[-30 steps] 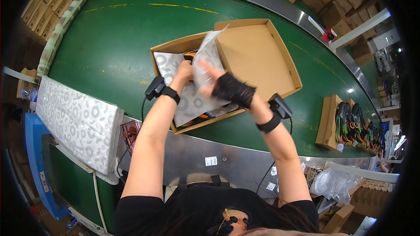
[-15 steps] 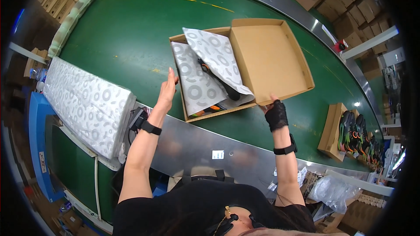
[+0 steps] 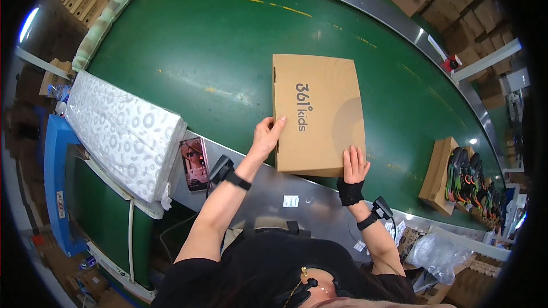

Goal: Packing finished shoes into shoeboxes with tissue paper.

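A brown cardboard shoebox (image 3: 319,114) with dark print on its lid lies closed on the green belt, in front of me. My left hand (image 3: 268,136) holds its left edge, the thumb on top and the other fingers down at the side. At the near right corner, my right hand (image 3: 355,165) lies with stretched fingers flat on the lid; it wears a black fingerless glove (image 3: 350,191). The lid hides what is inside. Both wrists carry black straps with small devices.
A plastic-wrapped stack of patterned paper (image 3: 123,137) stands at the left, beside a phone (image 3: 194,163) on the metal edge (image 3: 260,194). To the right, an open carton (image 3: 438,175) stands by several dark shoes (image 3: 463,174). A clear plastic bag (image 3: 436,255) lies near right.
The lid, open to the right before, is now shut over the patterned paper and dark shoe. The box is turned straighter, and my left hand has moved right onto it.
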Demonstrator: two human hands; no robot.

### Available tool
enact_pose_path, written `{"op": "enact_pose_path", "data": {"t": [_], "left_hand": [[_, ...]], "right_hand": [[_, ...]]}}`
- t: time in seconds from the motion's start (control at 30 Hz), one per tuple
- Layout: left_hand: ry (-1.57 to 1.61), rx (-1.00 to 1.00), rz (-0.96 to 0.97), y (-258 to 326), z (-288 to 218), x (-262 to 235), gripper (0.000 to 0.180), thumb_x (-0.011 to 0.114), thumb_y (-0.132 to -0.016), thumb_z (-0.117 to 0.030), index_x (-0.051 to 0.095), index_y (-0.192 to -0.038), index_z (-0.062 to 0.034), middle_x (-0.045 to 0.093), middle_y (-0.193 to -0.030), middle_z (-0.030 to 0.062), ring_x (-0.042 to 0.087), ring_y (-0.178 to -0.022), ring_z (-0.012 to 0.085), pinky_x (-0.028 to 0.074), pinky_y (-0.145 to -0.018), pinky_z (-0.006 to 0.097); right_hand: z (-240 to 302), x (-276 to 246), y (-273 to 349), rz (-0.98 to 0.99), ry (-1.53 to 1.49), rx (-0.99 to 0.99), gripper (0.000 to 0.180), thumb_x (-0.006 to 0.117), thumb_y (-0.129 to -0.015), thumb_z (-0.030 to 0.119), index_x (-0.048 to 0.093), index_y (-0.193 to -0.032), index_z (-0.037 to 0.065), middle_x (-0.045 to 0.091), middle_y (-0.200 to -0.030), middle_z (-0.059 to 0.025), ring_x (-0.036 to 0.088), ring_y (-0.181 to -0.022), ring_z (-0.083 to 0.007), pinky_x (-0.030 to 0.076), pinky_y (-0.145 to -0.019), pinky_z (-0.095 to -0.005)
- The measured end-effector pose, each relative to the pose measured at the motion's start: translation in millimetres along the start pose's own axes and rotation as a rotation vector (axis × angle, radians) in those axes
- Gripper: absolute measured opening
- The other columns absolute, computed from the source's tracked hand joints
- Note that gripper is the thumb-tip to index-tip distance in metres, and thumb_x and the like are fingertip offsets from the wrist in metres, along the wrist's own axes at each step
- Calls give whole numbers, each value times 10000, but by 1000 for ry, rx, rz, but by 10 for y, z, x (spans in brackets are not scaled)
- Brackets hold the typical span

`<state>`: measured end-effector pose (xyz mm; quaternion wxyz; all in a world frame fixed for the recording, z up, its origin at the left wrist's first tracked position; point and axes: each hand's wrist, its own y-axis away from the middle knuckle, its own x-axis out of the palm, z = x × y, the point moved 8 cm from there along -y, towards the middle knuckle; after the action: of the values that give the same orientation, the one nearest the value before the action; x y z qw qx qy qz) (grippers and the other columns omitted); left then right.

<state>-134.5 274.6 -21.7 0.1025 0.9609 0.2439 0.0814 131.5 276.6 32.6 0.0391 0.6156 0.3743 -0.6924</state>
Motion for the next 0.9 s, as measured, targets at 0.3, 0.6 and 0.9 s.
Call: {"op": "enact_pose_path", "data": {"t": [0.3, 0.6, 0.9], "left_hand": [[625, -272, 144, -92, 240, 278, 560, 524, -764, -442, 500, -1076, 22, 542, -1039, 125, 528, -933, 198, 423, -773, 285], [497, -260, 136, 767, -312, -291, 566, 483, -747, -483, 505, -1075, -23, 568, -938, 83, 565, -792, 168, 455, -670, 302], [724, 382, -401, 2589, -1340, -2882, 508, 349, -832, -403, 426, -1162, -26, 524, -1068, 127, 528, -956, 235, 443, -823, 388]], "right_hand": [[-13, -201, -244, 283, -226, 49, 613, 441, -622, -84, 417, -1210, 88, 354, -1304, -88, 295, -1232, -242, 262, -900, -507], [424, -1452, -491, -43, -255, -205, 607, 524, -595, -32, 445, -1187, 72, 401, -1257, -128, 404, -1143, -270, 311, -864, -451], [1027, -366, 465, 347, -534, -199, 553, 616, -609, 52, 470, -1140, 109, 414, -1189, -199, 441, -1054, -324, 386, -815, -391]]}}
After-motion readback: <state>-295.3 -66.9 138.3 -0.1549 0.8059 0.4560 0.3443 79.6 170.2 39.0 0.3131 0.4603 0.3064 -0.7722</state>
